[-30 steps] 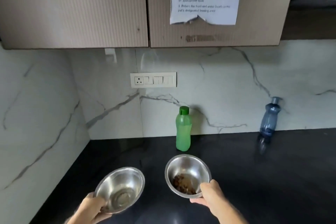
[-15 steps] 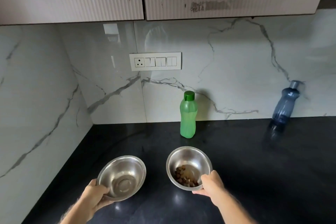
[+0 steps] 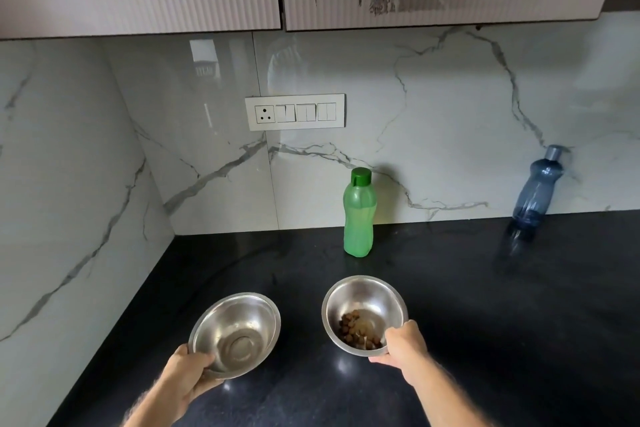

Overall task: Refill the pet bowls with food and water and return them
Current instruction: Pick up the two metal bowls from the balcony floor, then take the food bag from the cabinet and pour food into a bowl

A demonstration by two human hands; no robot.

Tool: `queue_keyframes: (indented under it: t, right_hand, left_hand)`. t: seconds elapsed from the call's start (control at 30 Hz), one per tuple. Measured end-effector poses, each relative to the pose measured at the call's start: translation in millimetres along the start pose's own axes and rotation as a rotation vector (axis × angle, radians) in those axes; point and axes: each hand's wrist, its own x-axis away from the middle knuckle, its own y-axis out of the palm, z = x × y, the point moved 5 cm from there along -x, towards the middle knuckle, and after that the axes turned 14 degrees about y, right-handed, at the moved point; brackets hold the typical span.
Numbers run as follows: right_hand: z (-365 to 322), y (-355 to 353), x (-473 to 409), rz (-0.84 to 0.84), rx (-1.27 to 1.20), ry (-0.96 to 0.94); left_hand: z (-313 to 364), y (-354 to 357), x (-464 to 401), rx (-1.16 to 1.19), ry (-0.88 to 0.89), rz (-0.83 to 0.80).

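Both steel bowls are in the lower middle of the frame, one in each hand, over the black desk (image 3: 485, 305). The left hand (image 3: 187, 374) pinches the near rim of the empty bowl (image 3: 235, 333), thumb over the lip; the right hand (image 3: 403, 345) curls on the near rim of the food bowl (image 3: 363, 314), which holds a small heap of brown kibble (image 3: 356, 331). Whether either bowl touches the desk I cannot tell. The step looks like setting them down for filling: lower both level so the kibble stays put, and leave room short of the green bottle (image 3: 358, 215) at centre by the wall. Against the earlier frames, the view tilts lower, the bowls sit further from the bottom edge, and the blue bottle (image 3: 535, 191) lies nearer the right edge
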Motion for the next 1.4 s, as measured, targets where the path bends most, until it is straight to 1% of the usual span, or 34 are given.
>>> queue_keyframes:
  t: [0.17,0.3,0.4,0.47,0.5,0.57,0.6,0.67,0.77,0.87,0.93,1.03,1.1,1.2,1.3,1.4]
  right_hand:
    - [1.7,0.8,0.6,0.007,-0.016,0.018]
    - [-0.8,-1.4,0.4,0.01,-0.016,0.023]
    - [-1.2,-5.2,-0.1,0.007,-0.015,0.07]
    - [-3.4,-12.8,2.1,0.077,0.021,0.101]
    - [-6.3,-18.3,2.0,0.144,0.052,0.106]
    - [-15.1,-26.9,1.5,0.252,0.092,0.11]
    - [-21.5,-29.4,1.6,0.281,0.112,0.109]
    - [-35.4,-33.1,3.8,0.306,0.153,0.111]
    - [-58.1,-34.3,9.5,0.311,0.176,0.112]
    - [-80.8,-31.2,20.3,0.295,0.193,0.068]
    - [-102.6,-26.3,28.8,0.252,0.185,-0.04]
    - [-149.7,-15.2,56.4,0.126,0.173,-0.31]
    - [-186.9,-13.6,86.6,0.129,0.198,-0.485]
    - [-244.0,-18.0,144.1,0.273,0.319,-0.787]
    - [-290.1,-24.1,210.0,0.543,0.476,-1.175]
    - [-323.2,-32.8,276.1,0.79,0.47,-1.515]
  left_hand:
    - [-2.3,2.5,-4.7,0.036,-0.017,0.0]
    - [-2.5,3.5,-6.2,0.006,-0.018,-0.012]
    - [-1.7,4.0,-6.3,-0.068,-0.027,-0.018]
    - [2.1,1.4,-6.9,-0.204,-0.026,0.028]
    - [6.8,-2.2,-8.5,-0.339,0.0,0.065]
    - [20.3,-7.9,-13.9,-0.628,0.123,0.131]
    - [29.8,-7.6,-15.7,-0.704,0.204,0.155]
    - [49.3,0.6,-15.8,-0.748,0.341,0.155]
    - [75.5,21.6,-13.9,-0.761,0.498,0.096]
    - [103.2,43.0,-5.5,-0.803,0.653,0.047]
    - [124.3,56.1,-0.7,-0.837,0.741,0.013]
    - [164.3,72.3,6.8,-0.858,0.866,0.002]
    - [198.0,81.4,14.0,-0.876,0.957,0.017]
    - [258.3,93.5,29.5,-0.933,1.104,0.044]
    - [322.5,106.5,53.3,-1.064,1.312,0.074]
    - [387.2,116.4,85.6,-1.232,1.562,0.182]
